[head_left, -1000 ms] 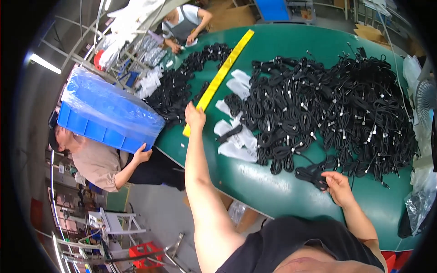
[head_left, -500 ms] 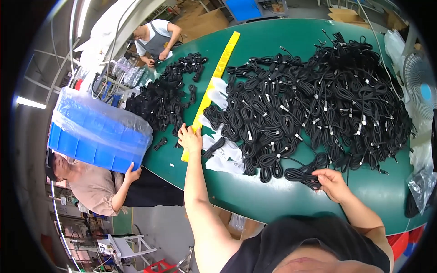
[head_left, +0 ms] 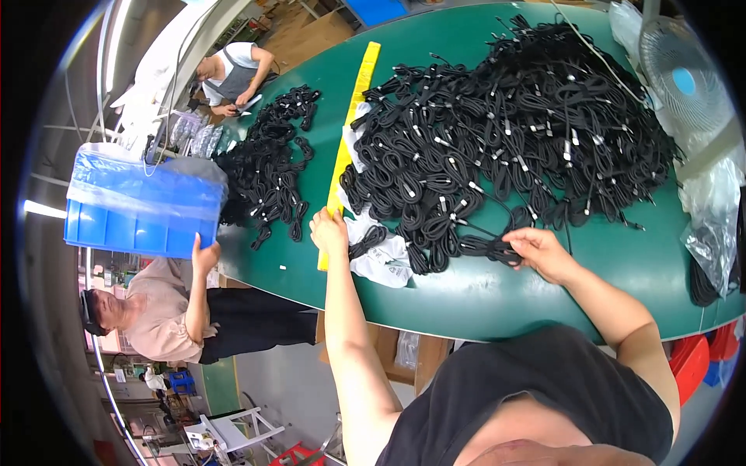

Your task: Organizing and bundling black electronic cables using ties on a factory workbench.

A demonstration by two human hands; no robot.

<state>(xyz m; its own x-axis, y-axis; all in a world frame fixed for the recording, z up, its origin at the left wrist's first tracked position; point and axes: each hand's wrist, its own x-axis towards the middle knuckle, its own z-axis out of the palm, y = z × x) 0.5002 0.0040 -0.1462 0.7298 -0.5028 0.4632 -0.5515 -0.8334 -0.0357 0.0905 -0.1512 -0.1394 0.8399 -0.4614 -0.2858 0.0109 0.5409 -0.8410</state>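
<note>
My left hand point(head_left: 330, 231) rests on the near part of a long yellow strip point(head_left: 359, 93), its fingers slightly apart. Beside it, a small black cable bundle point(head_left: 367, 241) lies on crumpled white plastic bags point(head_left: 385, 262). My right hand point(head_left: 540, 254) pinches the end of a coiled black cable point(head_left: 486, 247) at the near edge of the big pile. That big pile of black cable coils point(head_left: 466, 147), many with silvery connectors, spreads right of the strip. A smaller heap of black cable coils point(head_left: 260, 167) lies to its left.
The green table point(head_left: 466, 311) curves around my front. On the left, a person point(head_left: 167, 311) holds a blue crate point(head_left: 144, 221) with plastic film over it. Another person point(head_left: 233, 74) works at the far left. A fan point(head_left: 684, 78) and clear plastic bags point(head_left: 711, 225) are at right.
The view has shifted, so the table sits higher in it. The person with the blue crate has moved beside the table. My right hand still holds the cable coil; my left stays by the strip.
</note>
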